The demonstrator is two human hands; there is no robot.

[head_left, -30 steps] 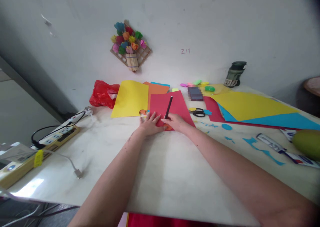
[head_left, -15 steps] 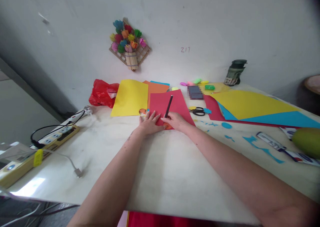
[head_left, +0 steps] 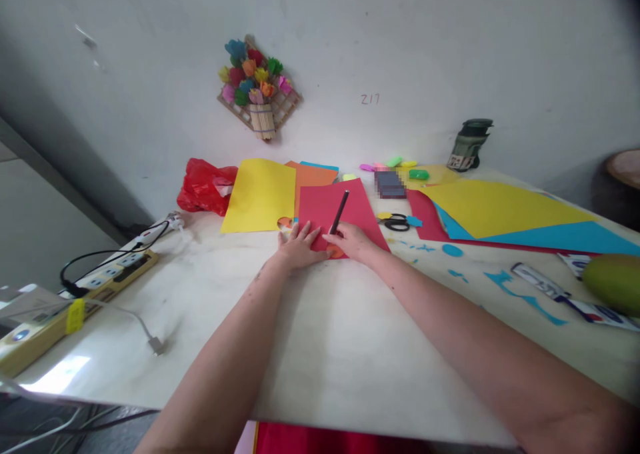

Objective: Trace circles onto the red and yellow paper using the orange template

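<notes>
A sheet of red paper (head_left: 333, 204) lies on the white table (head_left: 320, 361) in front of me. My left hand (head_left: 300, 247) rests flat with fingers spread over its lower left corner, the thumb reaching toward an orange paper circle (head_left: 336, 251). That circle lies on the red sheet near its bottom edge, partly covered by my hands. Between the fingers of my right hand (head_left: 354, 242) is a dark pen (head_left: 340, 212), tilted with its upper end to the right. The pen's tip is hidden by the fingers, at the circle's upper edge.
Yellow paper (head_left: 260, 197) and a red plastic bag (head_left: 205, 187) lie left. Black-handled scissors (head_left: 397, 223), a phone (head_left: 391, 184), blue scraps (head_left: 453, 250), more sheets (head_left: 510, 207), a glue tube (head_left: 540, 282) and a green fruit (head_left: 615, 284) lie right. A power strip (head_left: 105, 277) edges the left side.
The pen's upper end has leaned slightly farther to the right. My left hand and the red paper stay in place.
</notes>
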